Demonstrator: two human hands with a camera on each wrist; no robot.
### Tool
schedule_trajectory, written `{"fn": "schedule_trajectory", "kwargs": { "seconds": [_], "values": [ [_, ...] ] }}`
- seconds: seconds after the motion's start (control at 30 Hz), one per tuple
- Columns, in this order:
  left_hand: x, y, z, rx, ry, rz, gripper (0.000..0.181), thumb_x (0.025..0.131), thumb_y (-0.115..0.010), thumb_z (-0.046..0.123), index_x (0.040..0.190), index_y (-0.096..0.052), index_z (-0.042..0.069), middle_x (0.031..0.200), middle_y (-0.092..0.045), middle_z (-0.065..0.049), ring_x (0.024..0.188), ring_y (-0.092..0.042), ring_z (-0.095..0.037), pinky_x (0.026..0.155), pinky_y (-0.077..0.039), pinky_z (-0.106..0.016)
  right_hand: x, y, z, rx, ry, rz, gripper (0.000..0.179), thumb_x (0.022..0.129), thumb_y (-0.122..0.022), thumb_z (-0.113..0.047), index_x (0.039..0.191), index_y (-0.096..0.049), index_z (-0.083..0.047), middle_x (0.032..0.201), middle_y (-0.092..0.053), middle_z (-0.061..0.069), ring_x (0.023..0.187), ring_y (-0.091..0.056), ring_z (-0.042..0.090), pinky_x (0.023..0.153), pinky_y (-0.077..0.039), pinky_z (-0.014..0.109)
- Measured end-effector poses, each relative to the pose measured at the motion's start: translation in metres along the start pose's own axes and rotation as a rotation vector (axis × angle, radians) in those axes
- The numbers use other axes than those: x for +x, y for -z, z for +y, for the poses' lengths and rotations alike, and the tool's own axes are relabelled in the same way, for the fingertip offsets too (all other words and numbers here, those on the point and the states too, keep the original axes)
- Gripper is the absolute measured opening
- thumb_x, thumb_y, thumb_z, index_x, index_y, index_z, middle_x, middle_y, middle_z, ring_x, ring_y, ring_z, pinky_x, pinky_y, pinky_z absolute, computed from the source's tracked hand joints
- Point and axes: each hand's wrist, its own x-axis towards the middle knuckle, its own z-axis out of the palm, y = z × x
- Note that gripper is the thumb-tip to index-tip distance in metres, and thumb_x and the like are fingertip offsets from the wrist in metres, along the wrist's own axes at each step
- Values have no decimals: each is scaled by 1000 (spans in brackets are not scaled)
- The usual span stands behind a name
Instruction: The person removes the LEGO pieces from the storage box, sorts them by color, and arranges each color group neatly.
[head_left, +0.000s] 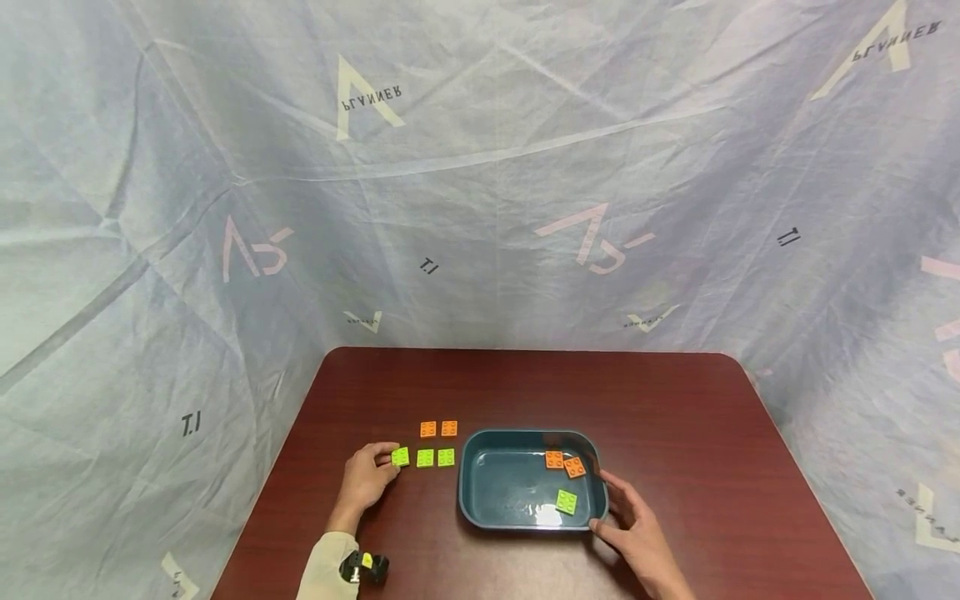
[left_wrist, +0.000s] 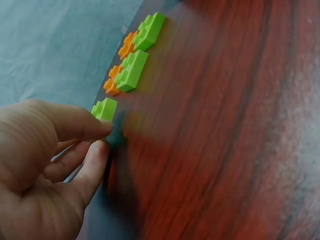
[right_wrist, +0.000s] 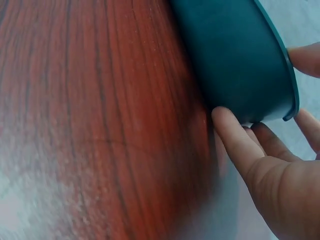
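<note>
At the left end of the brick row, my left hand (head_left: 367, 477) pinches a green toy brick (head_left: 401, 457) between thumb and fingers. In the left wrist view the fingertips are on the near end of that green brick (left_wrist: 105, 109). Two more green bricks (head_left: 425, 458) lie to its right, with two orange bricks (head_left: 428, 429) behind them. My right hand (head_left: 637, 533) holds the right end of a dark teal dish (head_left: 495, 527), thumb at the near corner and fingers at the side. The right wrist view shows the thumb against the dish's outer wall (right_wrist: 235, 65).
Inside the dish, two orange bricks (head_left: 554, 460) and a green brick (head_left: 566, 502) lie towards the right. The reddish-brown wooden table (head_left: 660, 408) has rounded far corners. Grey printed cloth (head_left: 480, 250) hangs behind it and at both sides.
</note>
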Motion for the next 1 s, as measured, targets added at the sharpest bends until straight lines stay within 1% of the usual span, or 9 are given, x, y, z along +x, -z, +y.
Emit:
{"fn": "schedule_trajectory", "kwargs": {
  "seconds": [0.13, 0.2, 0.33, 0.4, 0.47, 0.63, 0.77, 0.9, 1.0],
  "values": [
    [2, -2, -2, 13, -5, -7, 38, 94, -76, 2, 132, -73, 8, 133, -68, -19, 114, -72, -35, 86, -64, -41, -1, 2, 1, -23, 11, 6, 74, 86, -84, -3, 153, -54, -15, 151, -59, 18, 129, -62, 14, 100, -49, 16],
    [2, -2, -2, 16, -2, -12, 39, 94, -77, 4, 132, -74, 10, 132, -69, -17, 114, -72, -32, 87, -64, -41, -1, 3, 1, -17, 12, 7, 72, 88, -84, -5, 153, -54, -15, 152, -59, 18, 128, -62, 9, 99, -50, 16],
    [2, -2, -2, 33, -20, -20, 39, 94, -76, 3, 132, -74, 9, 131, -69, -17, 113, -72, -32, 87, -63, -42, -3, 3, 1, 7, 6, 2, 71, 89, -84, -8, 153, -54, -13, 153, -58, 19, 127, -62, 4, 96, -53, 17],
    [2, -1, -2, 46, -19, -25, 38, 94, -76, 3, 132, -74, 9, 130, -70, -17, 113, -72, -32, 87, -63, -43, -4, 3, 1, 16, 2, -1, 71, 89, -84, -8, 153, -54, -13, 153, -58, 19, 128, -62, 6, 96, -54, 17],
    [2, -1, -2, 64, -33, -28, 38, 94, -75, 2, 132, -74, 8, 129, -70, -18, 112, -72, -32, 86, -63, -44, -3, 3, 0, 13, -1, -3, 71, 89, -84, -8, 153, -55, -13, 153, -58, 19, 130, -63, 9, 96, -53, 17],
    [2, 0, -2, 100, -60, -42, 39, 94, -75, 0, 132, -73, 7, 129, -70, -18, 111, -73, -32, 85, -64, -43, -1, 2, -1, -25, -3, 10, 70, 88, -85, -7, 152, -57, -15, 152, -59, 17, 133, -61, 19, 99, -50, 16],
    [2, 1, 0, 115, -64, -50, 40, 93, -76, -1, 132, -74, 7, 130, -70, -18, 110, -73, -31, 84, -64, -41, 0, 1, 0, -37, -7, 21, 70, 87, -85, -6, 151, -58, -15, 151, -60, 17, 134, -61, 25, 99, -49, 15],
    [2, 2, 1, 125, -65, -50, 40, 93, -76, -2, 132, -74, 7, 131, -69, -19, 109, -73, -30, 83, -64, -41, 0, 0, 0, -32, -12, 24, 70, 87, -85, -6, 151, -58, -15, 149, -62, 18, 133, -62, 27, 97, -50, 16],
    [2, 3, 2, 126, -63, -52, 41, 93, -76, -2, 132, -74, 7, 132, -69, -19, 109, -73, -30, 83, -64, -41, -1, -1, 0, -18, -17, 26, 69, 88, -84, -6, 151, -58, -16, 148, -62, 19, 131, -63, 25, 95, -52, 16]
  ]
}}
